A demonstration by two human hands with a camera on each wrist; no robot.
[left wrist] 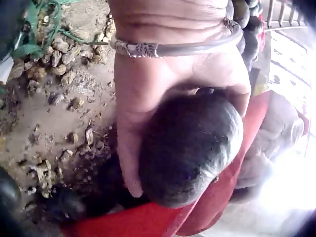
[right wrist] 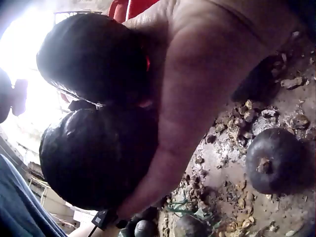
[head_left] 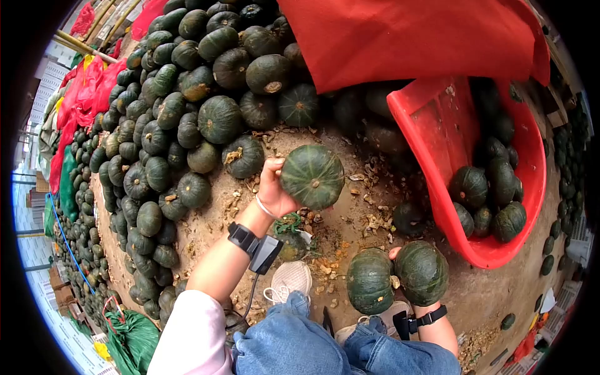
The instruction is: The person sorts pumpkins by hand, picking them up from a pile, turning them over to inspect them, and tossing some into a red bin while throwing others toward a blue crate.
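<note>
In the head view my left hand [head_left: 275, 191] grips a round dark green kabocha squash [head_left: 312, 177] with pale streaks, raised above the dirt floor. The left wrist view shows thumb and fingers spread round the sides of this squash [left wrist: 190, 148]. Low on the right, my right hand [right wrist: 185, 84] holds two more kabochas side by side, a left one [head_left: 370, 281] and a right one [head_left: 422, 273]. They hide most of that hand from the head camera; a fingertip shows between them. In the right wrist view the thumb lies along the lower squash [right wrist: 98, 158].
A large heap of kabochas [head_left: 219, 119] rises at the upper left. To the right, a tilted red tub [head_left: 431, 169] holds several kabochas. Red cloth [head_left: 412, 44] hangs above it. Single kabochas [head_left: 409, 219] and dry scraps lie on the floor near the shoes [head_left: 291, 278].
</note>
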